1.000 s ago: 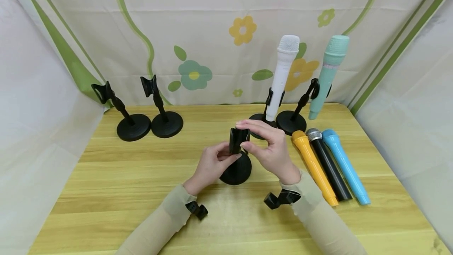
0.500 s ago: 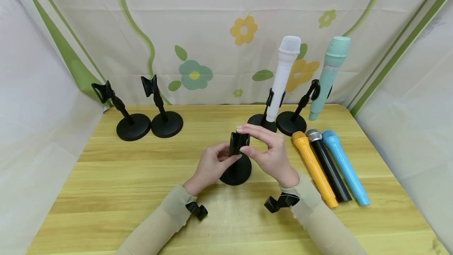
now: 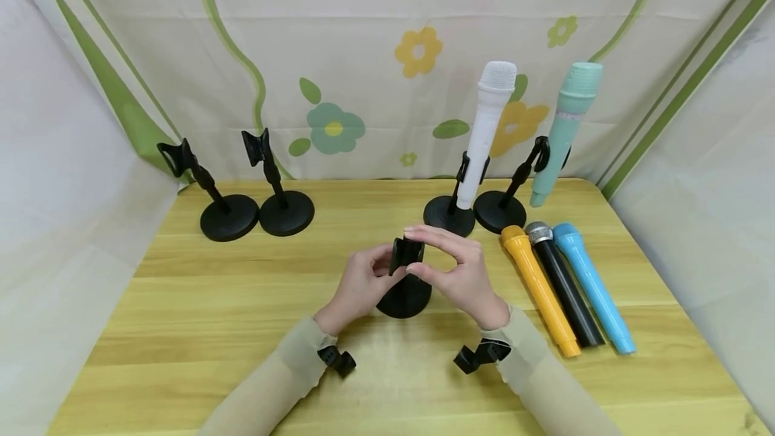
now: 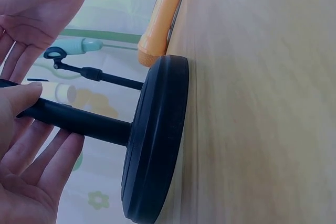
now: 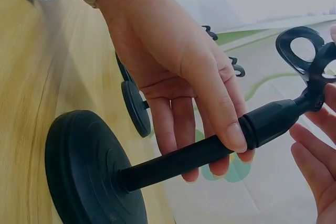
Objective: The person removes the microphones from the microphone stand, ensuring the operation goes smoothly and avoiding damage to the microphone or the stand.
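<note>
In the head view, the clip (image 3: 406,254) and hands (image 3: 358,282) hide the pole (image 5: 176,164). The left wrist view cuts off the orange mic (image 4: 161,24); the right one cuts the base (image 5: 86,169).

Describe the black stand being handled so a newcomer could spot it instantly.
On the yellow-brown wooden table, look to the middle. There a person's left hand grips the pole, and the right hand the clip, of a black, round-based microphone stand. Four similar black stands line the table's back; only this one is held.

Beige long sleeves (image 3: 269,382), black wrist cameras (image 3: 493,351)
</note>
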Demonstrator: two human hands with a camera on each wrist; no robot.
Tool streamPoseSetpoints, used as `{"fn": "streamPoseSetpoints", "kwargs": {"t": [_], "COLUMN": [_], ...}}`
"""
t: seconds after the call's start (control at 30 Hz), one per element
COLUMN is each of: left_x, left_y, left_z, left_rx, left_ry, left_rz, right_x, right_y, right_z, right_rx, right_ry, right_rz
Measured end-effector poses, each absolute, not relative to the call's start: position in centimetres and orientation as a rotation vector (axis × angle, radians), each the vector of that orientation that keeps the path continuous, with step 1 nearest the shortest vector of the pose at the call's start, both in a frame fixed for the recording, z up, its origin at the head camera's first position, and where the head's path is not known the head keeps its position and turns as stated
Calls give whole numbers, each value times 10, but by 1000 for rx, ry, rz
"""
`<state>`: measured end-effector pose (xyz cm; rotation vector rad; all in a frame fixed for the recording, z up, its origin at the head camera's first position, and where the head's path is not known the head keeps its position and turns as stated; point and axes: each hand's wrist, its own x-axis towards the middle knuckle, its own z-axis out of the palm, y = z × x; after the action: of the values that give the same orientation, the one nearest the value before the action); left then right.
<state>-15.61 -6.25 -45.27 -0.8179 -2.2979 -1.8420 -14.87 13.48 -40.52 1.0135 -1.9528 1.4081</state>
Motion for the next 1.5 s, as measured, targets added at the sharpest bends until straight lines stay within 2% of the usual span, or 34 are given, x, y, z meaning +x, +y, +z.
{"fn": "streamPoseSetpoints", "kwargs": {"t": [1.07,1.23,1.4,1.5], "left_x": [-155,-155,-154,-153], "left_y": [-63,-61,-61,-61], "left_z": [-450,-451,-450,-449], "left_rx": [-826,-804,-784,-774], "left_ry": [-2304,-2307,-2324,-2332], "left_rz": [-1826,-1860,-1867,-1872], "right_x": [-145,-140,-127,-129], "right_y": [139,152,164,175], "right_z": [-403,-393,-375,-384], "right_rx": [991,912,719,591], "right_ry": [-1988,-2043,-2180,-2256], "right_rz": [1436,1463,1475,1445]}}
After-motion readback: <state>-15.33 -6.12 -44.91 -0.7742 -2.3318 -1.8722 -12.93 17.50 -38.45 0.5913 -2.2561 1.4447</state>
